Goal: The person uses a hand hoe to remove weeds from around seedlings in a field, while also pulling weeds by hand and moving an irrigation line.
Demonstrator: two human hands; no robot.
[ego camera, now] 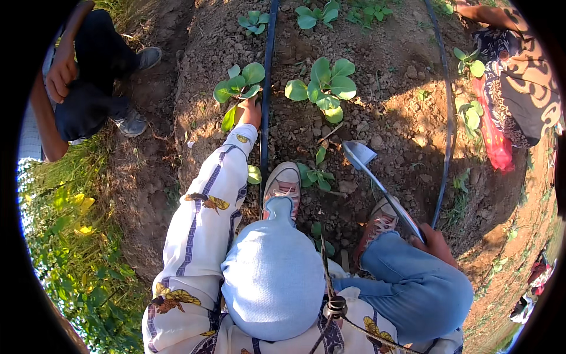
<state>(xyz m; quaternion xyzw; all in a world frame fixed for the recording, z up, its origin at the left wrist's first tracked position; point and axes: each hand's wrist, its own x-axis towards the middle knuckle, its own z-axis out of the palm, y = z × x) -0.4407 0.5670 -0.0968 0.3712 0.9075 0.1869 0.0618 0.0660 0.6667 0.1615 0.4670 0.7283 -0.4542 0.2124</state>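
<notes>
My left hand (250,111) reaches forward to the base of a broad-leaved young plant (239,84), just left of a black drip irrigation line (265,101). Leaves hide its fingers, so I cannot tell whether they grip the stem. By my right knee, my right hand (435,245) is closed around the handle end of a metal hand hoe (384,188). The hoe's flat blade (360,154) rests at the soil ahead, tilted. A larger leafy plant (325,86) grows right of the line, and a small seedling (315,176) stands between my shoes.
A second drip line (445,101) runs along the right. One person crouches at left, with a shoe (131,123) on the soil; another, in patterned clothing (522,88), is at right beside red mesh fabric (491,128). Grass and yellow-flowered plants (79,217) border the left.
</notes>
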